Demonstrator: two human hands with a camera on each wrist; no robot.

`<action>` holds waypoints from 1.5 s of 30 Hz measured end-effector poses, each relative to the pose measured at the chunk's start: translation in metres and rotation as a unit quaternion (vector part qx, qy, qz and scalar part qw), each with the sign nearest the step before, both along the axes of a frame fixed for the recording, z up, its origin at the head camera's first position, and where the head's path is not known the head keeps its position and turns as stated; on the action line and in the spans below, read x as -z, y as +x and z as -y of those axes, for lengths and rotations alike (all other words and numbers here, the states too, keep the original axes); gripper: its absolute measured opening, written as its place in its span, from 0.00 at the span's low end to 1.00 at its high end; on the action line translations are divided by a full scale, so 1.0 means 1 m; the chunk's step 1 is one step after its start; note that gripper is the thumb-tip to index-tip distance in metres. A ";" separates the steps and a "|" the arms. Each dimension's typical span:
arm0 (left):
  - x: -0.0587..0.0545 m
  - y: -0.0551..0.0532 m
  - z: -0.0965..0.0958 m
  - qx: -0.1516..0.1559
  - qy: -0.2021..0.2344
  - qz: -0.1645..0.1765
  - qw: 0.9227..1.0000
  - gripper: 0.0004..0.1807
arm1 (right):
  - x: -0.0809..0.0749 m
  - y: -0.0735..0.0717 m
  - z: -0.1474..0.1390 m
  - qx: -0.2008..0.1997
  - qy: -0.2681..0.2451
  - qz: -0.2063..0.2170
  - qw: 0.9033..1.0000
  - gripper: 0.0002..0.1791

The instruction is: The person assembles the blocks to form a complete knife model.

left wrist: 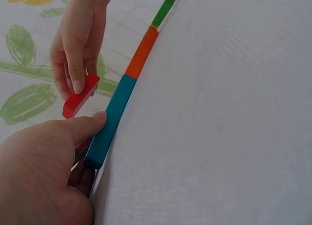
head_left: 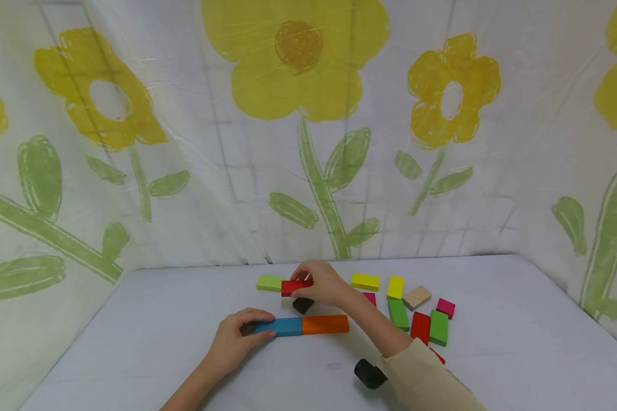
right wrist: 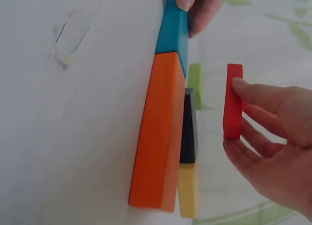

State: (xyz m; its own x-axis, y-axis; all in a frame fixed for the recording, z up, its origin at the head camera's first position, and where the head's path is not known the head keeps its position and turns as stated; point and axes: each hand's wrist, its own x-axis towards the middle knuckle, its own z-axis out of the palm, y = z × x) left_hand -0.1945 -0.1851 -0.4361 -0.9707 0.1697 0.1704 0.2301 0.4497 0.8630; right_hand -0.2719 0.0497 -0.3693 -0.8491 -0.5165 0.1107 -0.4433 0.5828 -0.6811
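My left hand holds the left end of a blue block, thumb at the near side and fingers behind. An orange block stands end to end with the blue one, forming a row on the table. Beyond that row, my right hand pinches a red block between thumb and fingertips, raised off the tabletop. Under the right hand sits a black block, partly covered by it in the head view. A light green block lies just left of the red one.
On the right lie scattered blocks, among them yellow, green, red, pink and plain wood. A black object shows beside the right sleeve. A white curtain with painted flowers hangs behind the white table.
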 end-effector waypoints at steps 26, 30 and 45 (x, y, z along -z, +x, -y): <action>0.002 0.000 -0.001 0.001 0.008 -0.010 1.000 0.11 | -0.007 0.044 -0.068 0.015 0.004 -0.023 1.000 0.14; 0.002 0.000 -0.001 -0.004 0.011 -0.004 1.000 0.11 | -0.008 0.048 -0.079 0.007 0.000 -0.033 0.999 0.14; 0.000 0.000 -0.002 -0.007 0.014 0.001 1.000 0.11 | -0.004 0.055 -0.110 0.020 0.000 -0.013 1.000 0.15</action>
